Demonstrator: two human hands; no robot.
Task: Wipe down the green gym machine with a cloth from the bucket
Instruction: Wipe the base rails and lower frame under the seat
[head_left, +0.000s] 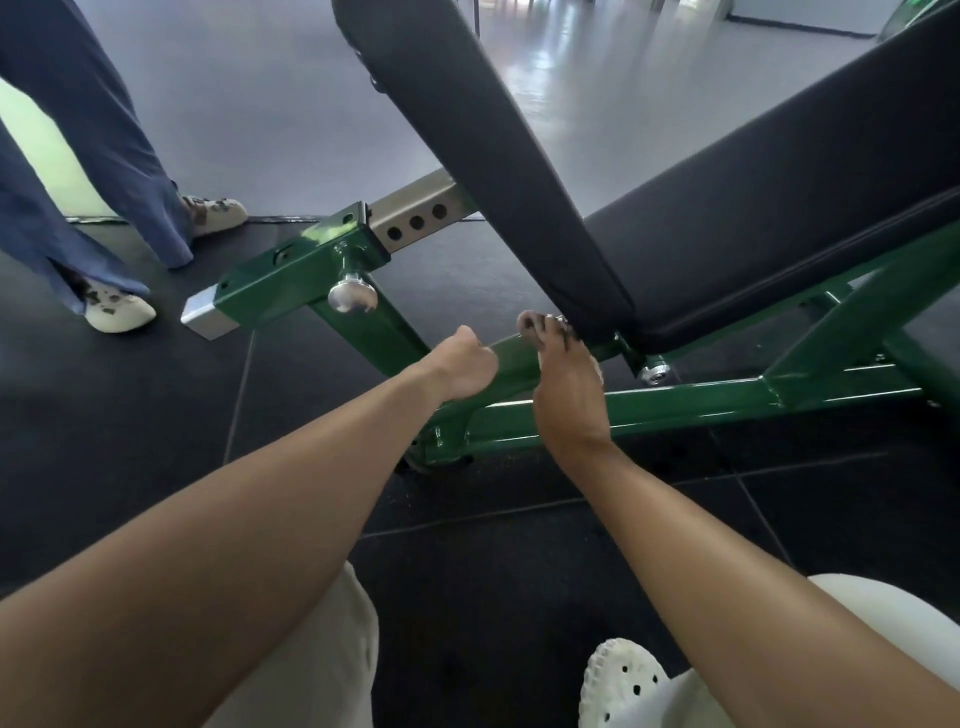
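Observation:
The green gym machine is a bench with a green steel frame and two black pads. My left hand grips the slanted green bar just below the chrome pull knob. Beside it, my right hand lies along the same bar, fingers stretched up to the hinge under the upright pad. A pale sliver of what looks like the cloth shows at the right edge of that palm; the rest of it is hidden. No bucket is in view.
Another person in blue trousers and pale shoes stands at the left, close to the bench's steel end tube. Black rubber floor tiles lie under the bench. My pale knees and a white perforated shoe are at the bottom.

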